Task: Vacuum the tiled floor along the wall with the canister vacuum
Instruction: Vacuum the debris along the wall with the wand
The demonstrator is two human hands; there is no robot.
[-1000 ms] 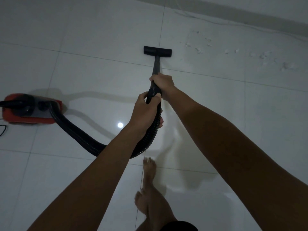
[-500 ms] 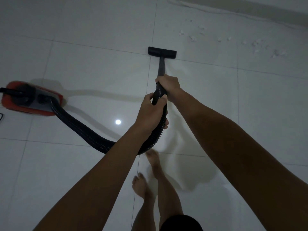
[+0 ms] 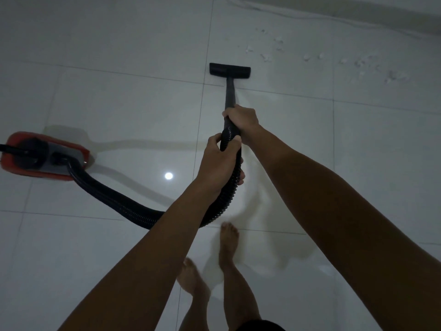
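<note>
A step nearer the wall than a second ago, a barefoot person pushes the vacuum's nozzle forward across a tile seam, the scattered crumbs now closer ahead. At far left the red canister (image 3: 45, 155) sits on the pale tiled floor (image 3: 119, 56), a bright ceiling light reflected just to its right. Its ribbed black hose (image 3: 114, 198) curves along the floor and rises to the left hand (image 3: 218, 161), which is wrapped tight around the hose's upper end. Just above, the right hand (image 3: 242, 124) is closed around the base of the wand (image 3: 230, 94), touching the hose cuff. The flat nozzle (image 3: 229, 71) rests on the floor at the wand's tip, just past the seam. To its right, white crumbs (image 3: 315, 56) lie strewn near the wall (image 3: 358, 10), well apart from the nozzle. Two bare feet (image 3: 228, 237) stand below the hands.
</note>
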